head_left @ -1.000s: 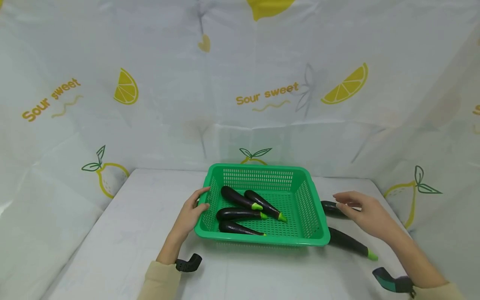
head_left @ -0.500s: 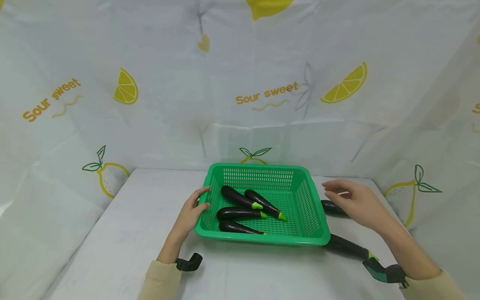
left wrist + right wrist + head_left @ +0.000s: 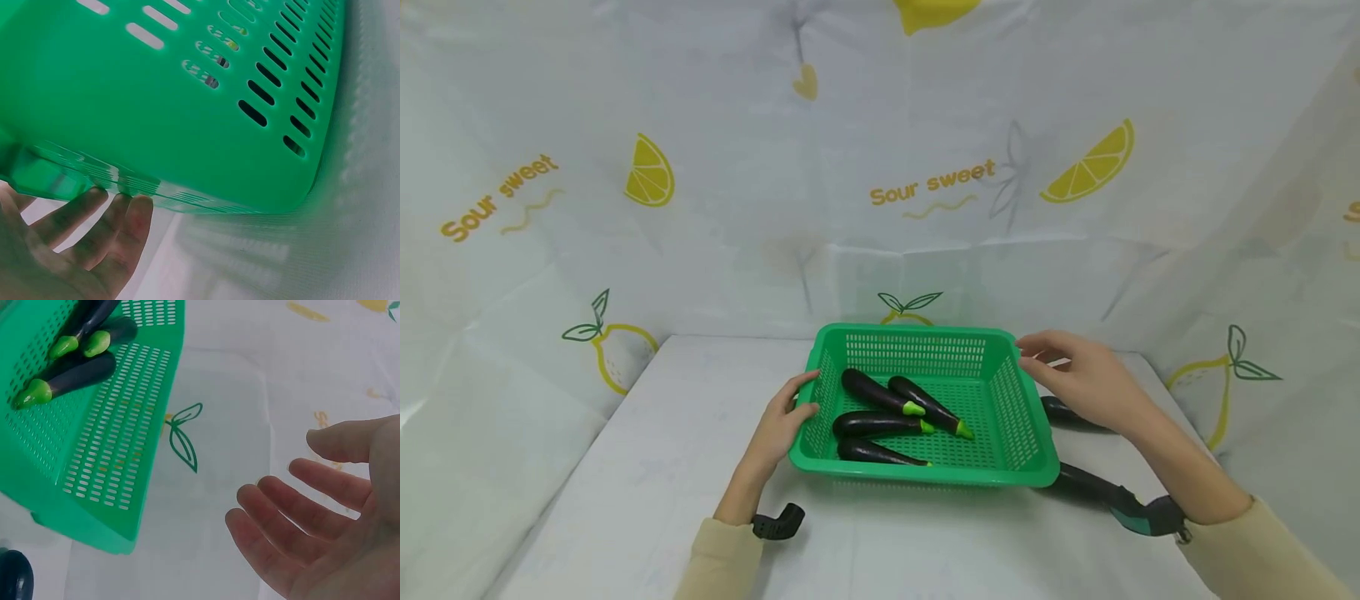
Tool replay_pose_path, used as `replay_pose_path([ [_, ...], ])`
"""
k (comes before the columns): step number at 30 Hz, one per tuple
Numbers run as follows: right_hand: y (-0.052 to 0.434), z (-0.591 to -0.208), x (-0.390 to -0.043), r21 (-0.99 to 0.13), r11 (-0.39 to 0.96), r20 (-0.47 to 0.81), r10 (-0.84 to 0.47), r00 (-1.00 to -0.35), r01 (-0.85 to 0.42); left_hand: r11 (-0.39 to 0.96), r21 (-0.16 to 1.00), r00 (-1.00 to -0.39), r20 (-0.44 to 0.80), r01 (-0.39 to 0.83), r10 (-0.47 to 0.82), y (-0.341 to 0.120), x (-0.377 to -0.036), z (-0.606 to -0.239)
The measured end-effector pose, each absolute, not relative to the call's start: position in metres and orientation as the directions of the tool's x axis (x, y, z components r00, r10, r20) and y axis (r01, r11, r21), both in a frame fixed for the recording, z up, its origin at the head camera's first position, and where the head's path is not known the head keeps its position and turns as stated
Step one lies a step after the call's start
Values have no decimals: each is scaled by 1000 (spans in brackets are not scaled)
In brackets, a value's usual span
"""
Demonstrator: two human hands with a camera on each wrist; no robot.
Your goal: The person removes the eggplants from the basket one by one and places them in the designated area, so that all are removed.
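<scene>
"Placement, rectangular green plastic basket (image 3: 925, 475)?"
"Set on white cloth-covered surface (image 3: 887, 542); four glossy dark eggplants (image 3: 876, 425) contained."
"Grip?"
"Left side clasped by left hand (image 3: 781, 423); nothing held by right hand (image 3: 1093, 379), spread near right side."

green basket (image 3: 925, 476), black green-tipped eggplants (image 3: 874, 425)

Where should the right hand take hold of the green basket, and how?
Best at the right rim of the green basket, coming from the right, probably fingers under and thumb over: the rim juts past the wall, and the left hand touches the opposite end. Eggplants lie beside the basket there, so the right hand might pass above them.
</scene>
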State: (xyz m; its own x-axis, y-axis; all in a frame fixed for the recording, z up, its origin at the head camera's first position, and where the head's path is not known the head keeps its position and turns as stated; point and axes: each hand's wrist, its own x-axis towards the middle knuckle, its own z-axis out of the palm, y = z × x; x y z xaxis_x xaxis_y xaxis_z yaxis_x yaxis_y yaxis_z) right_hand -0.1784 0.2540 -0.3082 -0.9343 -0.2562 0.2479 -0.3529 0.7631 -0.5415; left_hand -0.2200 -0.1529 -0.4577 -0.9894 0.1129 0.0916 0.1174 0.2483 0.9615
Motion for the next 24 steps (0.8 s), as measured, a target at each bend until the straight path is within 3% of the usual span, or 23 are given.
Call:
replay_pose_path([
  [24, 202, -318, -236, -587, 694, 221, -357, -908, -416, 250, 960, -988, 98, 125, 120, -153, -220, -458],
])
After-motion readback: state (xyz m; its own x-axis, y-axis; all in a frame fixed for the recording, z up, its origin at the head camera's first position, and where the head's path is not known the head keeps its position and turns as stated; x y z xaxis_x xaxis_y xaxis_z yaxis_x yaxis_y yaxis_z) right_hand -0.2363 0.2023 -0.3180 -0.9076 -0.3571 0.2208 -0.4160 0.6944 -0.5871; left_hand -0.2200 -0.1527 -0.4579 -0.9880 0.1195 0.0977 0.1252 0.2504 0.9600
